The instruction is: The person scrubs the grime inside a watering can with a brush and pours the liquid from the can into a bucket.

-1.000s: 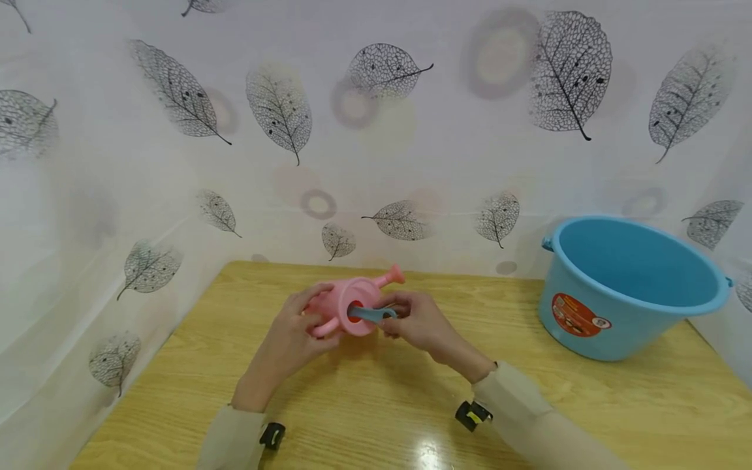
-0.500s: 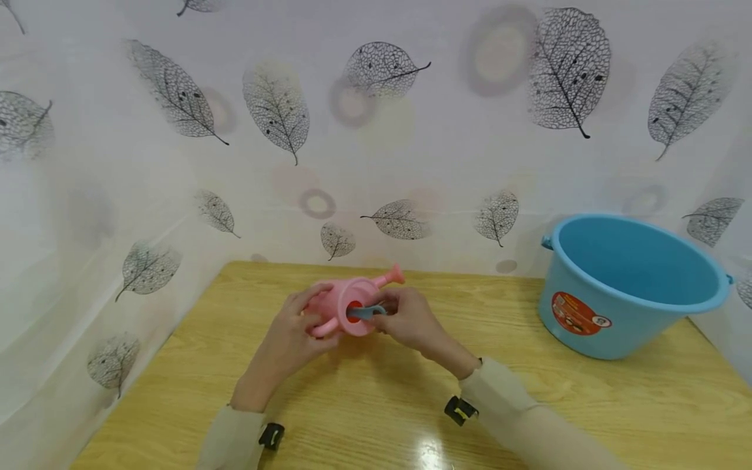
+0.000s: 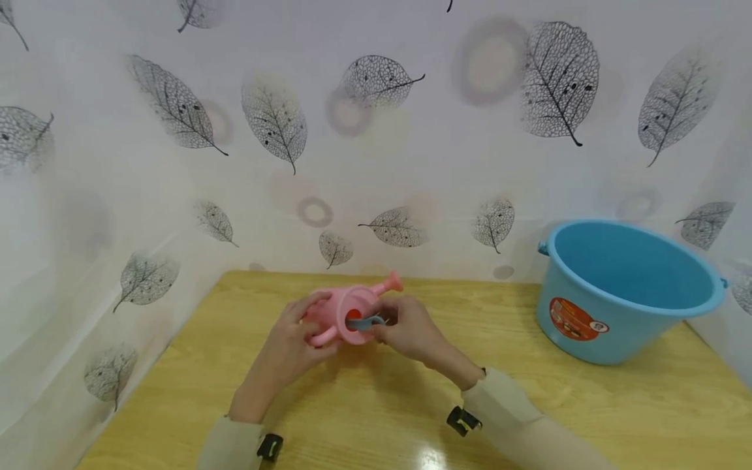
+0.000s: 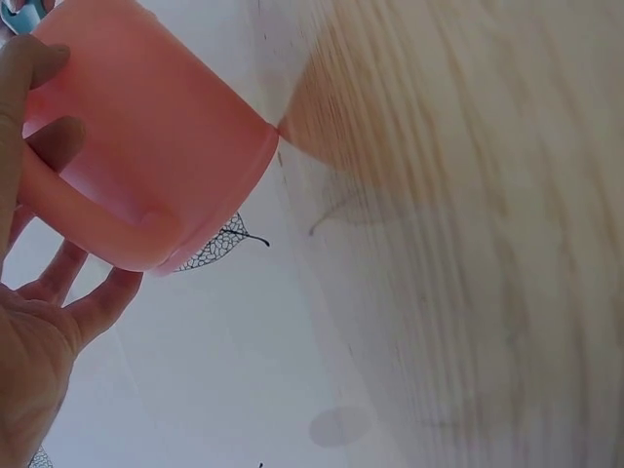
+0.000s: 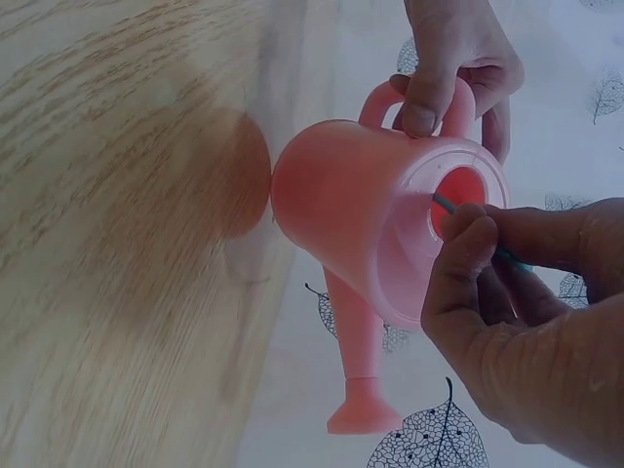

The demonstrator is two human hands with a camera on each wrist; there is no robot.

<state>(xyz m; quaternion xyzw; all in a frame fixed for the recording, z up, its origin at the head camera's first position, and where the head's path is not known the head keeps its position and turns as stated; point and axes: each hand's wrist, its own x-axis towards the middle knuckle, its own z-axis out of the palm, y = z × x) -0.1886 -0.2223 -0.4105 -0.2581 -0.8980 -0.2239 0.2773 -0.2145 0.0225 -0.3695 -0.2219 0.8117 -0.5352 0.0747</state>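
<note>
A pink watering can is tilted with its open top towards me, its bottom edge touching the table in the right wrist view. My left hand grips it by its side handle, fingers curled around. In my right hand, thumb and fingers pinch a slim blue-grey piece with a curved end. The piece's other end lies in the can's round red-looking opening, so its full shape is hidden. The can's spout points away, towards the wall.
A large light-blue bucket with a red label stands at the table's right side. The wooden table meets a leaf-patterned sheet at the back and left.
My right hand has moved slightly left, closer to the can, and less of the blue-grey piece shows outside the opening. The left hand keeps its grip. The head view has shifted a little.
</note>
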